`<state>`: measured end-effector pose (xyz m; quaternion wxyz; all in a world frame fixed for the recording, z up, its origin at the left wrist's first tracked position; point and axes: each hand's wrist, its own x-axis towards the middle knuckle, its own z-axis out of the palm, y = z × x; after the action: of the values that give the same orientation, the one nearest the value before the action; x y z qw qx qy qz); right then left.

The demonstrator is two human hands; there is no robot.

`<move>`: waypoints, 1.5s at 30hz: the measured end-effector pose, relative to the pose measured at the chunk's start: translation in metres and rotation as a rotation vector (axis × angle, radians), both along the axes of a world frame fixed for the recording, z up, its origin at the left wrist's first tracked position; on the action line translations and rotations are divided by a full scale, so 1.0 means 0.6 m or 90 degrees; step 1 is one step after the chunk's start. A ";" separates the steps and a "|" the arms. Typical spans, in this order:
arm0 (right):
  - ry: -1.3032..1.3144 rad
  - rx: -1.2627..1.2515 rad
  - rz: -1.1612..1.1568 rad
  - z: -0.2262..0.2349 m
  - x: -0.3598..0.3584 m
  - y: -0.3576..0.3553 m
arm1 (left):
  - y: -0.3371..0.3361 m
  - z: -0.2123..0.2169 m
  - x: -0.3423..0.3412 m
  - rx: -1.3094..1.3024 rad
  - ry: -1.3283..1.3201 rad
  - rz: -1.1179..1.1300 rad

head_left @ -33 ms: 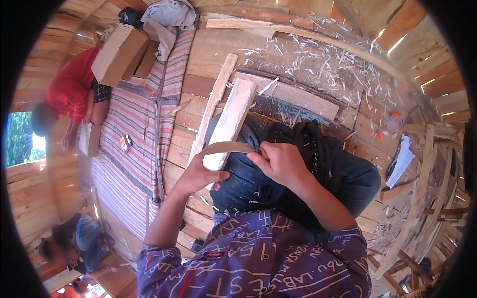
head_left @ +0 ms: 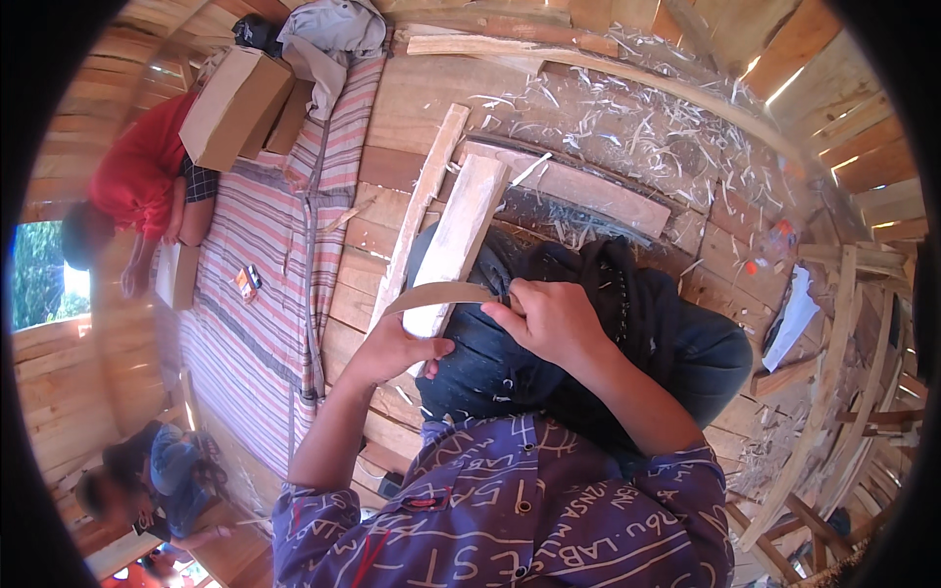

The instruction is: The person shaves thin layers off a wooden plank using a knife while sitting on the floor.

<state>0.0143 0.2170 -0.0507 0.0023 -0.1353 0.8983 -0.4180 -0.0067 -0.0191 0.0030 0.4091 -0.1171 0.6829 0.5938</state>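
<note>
A thin, light-brown strip (head_left: 453, 292) bows in an arch between my hands; I cannot tell if it is wood or another material. At its left end my left hand (head_left: 384, 349) is closed around it, thumb stretched across the near end of a pale wooden plank (head_left: 465, 216). My right hand (head_left: 557, 319) pinches the strip's right end between thumb and fingers, above my knee. The plank slopes away from my lap under the strip. Beside it on the left lies a longer, rough-edged slat (head_left: 428, 186).
Wood shavings (head_left: 627, 122) litter the floor ahead. A flat board (head_left: 588, 191) lies past my legs. To the left, a striped mat (head_left: 265, 235) holds cardboard boxes (head_left: 235, 110); a person in red (head_left: 147, 162) bends there. Another person (head_left: 176, 480) sits lower left. Curved slats (head_left: 833, 392) line the right.
My right hand has shifted very slightly to the left, and the strip's arch has tilted a little. The plank and everything around have stayed in place.
</note>
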 end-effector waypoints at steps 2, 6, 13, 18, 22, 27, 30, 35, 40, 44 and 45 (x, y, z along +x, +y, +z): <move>0.048 0.060 0.003 -0.007 -0.010 -0.012 | 0.004 -0.006 0.000 0.003 -0.008 -0.013; 0.170 0.173 0.026 -0.027 -0.043 0.004 | 0.018 -0.011 0.000 0.002 0.028 -0.020; -0.052 0.193 -0.526 -0.047 -0.216 0.276 | 0.007 -0.047 0.072 0.103 -0.032 -0.066; -0.040 0.246 -0.395 -0.016 -0.125 0.233 | 0.040 -0.077 0.089 0.104 0.068 0.091; -0.065 -0.021 -0.361 -0.020 -0.051 0.178 | 0.044 -0.069 0.087 -0.012 0.190 0.007; -0.149 -0.229 -0.255 0.003 -0.007 0.094 | 0.033 -0.012 0.072 -0.168 0.401 -0.086; -0.191 -0.281 -0.146 0.022 -0.002 0.051 | 0.023 0.003 0.062 -0.301 0.330 -0.072; -0.253 -0.265 -0.023 0.033 -0.001 0.046 | 0.022 -0.001 0.059 -0.386 0.423 -0.122; -0.235 -0.304 -0.061 0.038 -0.002 0.039 | 0.018 -0.013 0.058 -0.396 0.479 -0.147; -0.152 -0.189 -0.010 0.027 0.012 0.019 | 0.020 -0.017 0.056 -0.383 0.487 -0.159; -0.129 -0.170 0.005 0.013 0.008 0.014 | 0.014 -0.021 0.056 -0.374 0.484 -0.163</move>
<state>0.0188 0.2256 -0.0431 0.0763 -0.0949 0.8293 -0.5453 0.0266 -0.0106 -0.0099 0.1502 0.0821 0.9312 0.3219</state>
